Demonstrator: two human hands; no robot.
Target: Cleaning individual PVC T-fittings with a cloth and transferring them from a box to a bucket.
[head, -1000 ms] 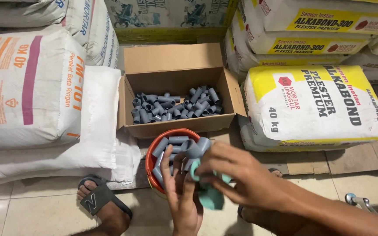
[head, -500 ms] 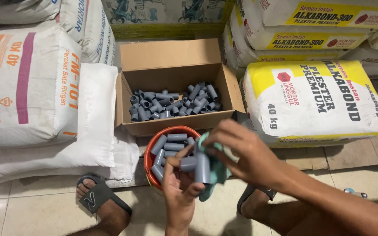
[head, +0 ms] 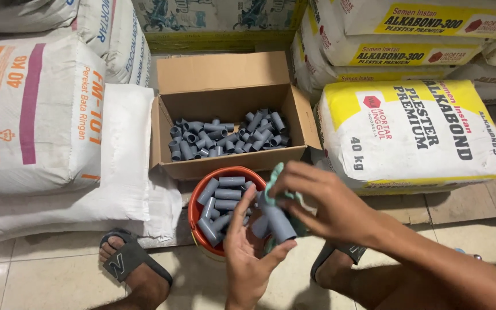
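Your left hand [head: 248, 258] grips a short grey plastic pipe piece [head: 278, 221] over the orange round bucket [head: 195, 202]. Your right hand [head: 322, 201] fingers pinch a green cloth [head: 272, 182] against it.

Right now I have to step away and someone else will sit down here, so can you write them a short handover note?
Left hand: palm up, holding a grey pipe piece over the orange bucket.
Right hand: pressing a green cloth against that piece.
Things: the bucket, between the sandalled feet, holds more grey pieces; the open cardboard box behind it holds a larger pile.
Done: cannot tell which pieces have been wiped.
Left: the piece in hand is still against the cloth; both bucket and box hold pieces.
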